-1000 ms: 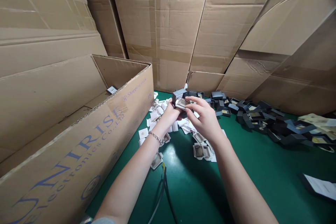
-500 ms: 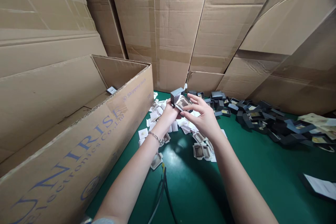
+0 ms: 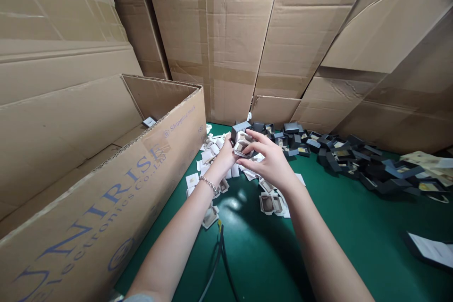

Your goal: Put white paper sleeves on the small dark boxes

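My left hand (image 3: 226,155) is closed around a small dark box (image 3: 241,127) whose lid stands up. A folded white-and-grey card insert (image 3: 243,141) sits at the open box, seemingly part way in. My right hand (image 3: 267,156) has its fingers bent over the insert's right side, with the thumb below it. The exact contact of the right fingertips is partly hidden. Beneath both hands lies a pile of similar card inserts (image 3: 212,148), with more loose inserts (image 3: 271,203) nearer me on the green table (image 3: 247,250).
A big open cardboard carton (image 3: 116,198) stands at the left, with a small box (image 3: 149,121) inside. Many dark boxes (image 3: 348,155) are heaped at the right. A black cable (image 3: 219,255) rises in front. A dark-edged white item (image 3: 432,249) lies far right. Cardboard sheets (image 3: 226,42) wall the back.
The card insert has turned and moved down closer against the dark box. My right hand has shifted slightly left and lower, its fingers now bent over the insert. My left hand keeps its hold.
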`<action>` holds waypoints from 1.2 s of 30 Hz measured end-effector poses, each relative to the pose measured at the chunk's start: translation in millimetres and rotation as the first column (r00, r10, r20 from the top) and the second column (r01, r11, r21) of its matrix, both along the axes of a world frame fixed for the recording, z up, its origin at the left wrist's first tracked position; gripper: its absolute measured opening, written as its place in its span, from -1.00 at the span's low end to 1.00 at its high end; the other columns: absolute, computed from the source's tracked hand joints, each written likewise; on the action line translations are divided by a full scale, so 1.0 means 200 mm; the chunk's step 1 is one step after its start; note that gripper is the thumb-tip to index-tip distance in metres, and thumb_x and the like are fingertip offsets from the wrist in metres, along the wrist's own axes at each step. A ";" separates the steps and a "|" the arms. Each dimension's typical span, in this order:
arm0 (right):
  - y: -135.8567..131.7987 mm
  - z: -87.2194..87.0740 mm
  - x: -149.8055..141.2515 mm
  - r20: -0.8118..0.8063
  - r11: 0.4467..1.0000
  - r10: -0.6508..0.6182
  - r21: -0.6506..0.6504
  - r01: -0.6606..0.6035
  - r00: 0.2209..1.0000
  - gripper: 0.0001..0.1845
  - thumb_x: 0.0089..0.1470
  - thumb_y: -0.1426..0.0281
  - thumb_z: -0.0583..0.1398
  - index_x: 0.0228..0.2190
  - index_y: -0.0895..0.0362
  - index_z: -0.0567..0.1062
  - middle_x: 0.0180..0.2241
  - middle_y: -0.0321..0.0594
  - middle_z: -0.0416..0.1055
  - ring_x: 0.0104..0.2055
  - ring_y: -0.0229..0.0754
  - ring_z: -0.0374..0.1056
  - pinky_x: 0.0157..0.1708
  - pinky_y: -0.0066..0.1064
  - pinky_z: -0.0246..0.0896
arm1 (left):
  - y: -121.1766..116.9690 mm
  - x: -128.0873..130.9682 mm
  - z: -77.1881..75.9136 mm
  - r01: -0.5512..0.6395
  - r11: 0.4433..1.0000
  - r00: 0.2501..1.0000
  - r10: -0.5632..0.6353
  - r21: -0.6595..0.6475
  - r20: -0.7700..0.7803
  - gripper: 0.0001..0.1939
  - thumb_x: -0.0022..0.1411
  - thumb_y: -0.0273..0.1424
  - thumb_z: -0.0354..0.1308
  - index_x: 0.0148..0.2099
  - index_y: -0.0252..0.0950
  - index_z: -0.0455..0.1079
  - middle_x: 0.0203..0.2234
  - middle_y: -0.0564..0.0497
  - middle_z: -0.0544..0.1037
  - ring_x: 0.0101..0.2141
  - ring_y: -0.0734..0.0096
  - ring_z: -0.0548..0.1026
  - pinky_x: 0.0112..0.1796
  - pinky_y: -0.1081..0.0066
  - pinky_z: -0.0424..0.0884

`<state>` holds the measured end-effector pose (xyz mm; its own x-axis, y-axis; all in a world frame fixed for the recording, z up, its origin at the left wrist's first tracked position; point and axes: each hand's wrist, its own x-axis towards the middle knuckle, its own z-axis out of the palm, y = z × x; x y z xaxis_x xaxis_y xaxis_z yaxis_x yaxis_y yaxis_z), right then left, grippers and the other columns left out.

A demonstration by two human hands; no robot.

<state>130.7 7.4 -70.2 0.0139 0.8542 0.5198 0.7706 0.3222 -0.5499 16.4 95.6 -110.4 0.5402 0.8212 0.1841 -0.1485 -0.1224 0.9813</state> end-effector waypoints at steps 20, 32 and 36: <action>-0.01 0.02 0.00 0.105 0.999 0.003 0.036 -0.007 0.994 -0.56 -0.02 0.53 0.19 -0.05 0.16 0.29 -0.13 -0.14 0.32 -0.12 -0.19 0.27 -0.09 -0.35 0.23 | -0.03 0.00 0.04 0.047 0.992 0.980 -0.068 -0.115 -0.186 -0.37 0.08 -0.56 -0.01 0.23 -0.33 0.03 -0.28 -0.06 0.36 -0.44 0.51 0.26 -0.40 0.50 0.25; -0.05 0.08 0.04 -0.272 0.999 -0.028 -0.029 0.021 0.962 -0.74 -0.03 0.39 0.19 -0.23 0.12 0.34 -0.12 -0.17 0.32 -0.18 -0.21 0.31 -0.20 -0.38 0.26 | -0.06 0.02 0.07 0.120 0.967 0.986 -0.142 -0.224 -0.083 -0.49 0.12 -0.37 0.04 0.15 -0.23 0.12 -0.17 -0.10 0.41 -0.37 0.43 0.35 -0.39 0.44 0.32; -0.01 0.06 0.08 -0.714 0.996 0.022 -0.043 -0.075 0.700 -0.64 -0.11 0.25 0.30 -0.32 0.13 0.31 -0.14 -0.15 0.40 -0.20 -0.20 0.36 -0.21 -0.35 0.31 | -0.02 0.02 0.04 0.146 0.949 0.989 -0.146 -0.278 0.022 -0.53 0.15 -0.34 0.00 0.13 -0.22 0.14 -0.11 -0.12 0.39 -0.28 0.35 0.40 -0.38 0.41 0.37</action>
<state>147.1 4.9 -59.1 0.3144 0.8950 0.3164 0.1245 0.2916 -0.9484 19.8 91.4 -103.1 0.6581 0.7518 -0.0400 -0.1453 0.1790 0.9731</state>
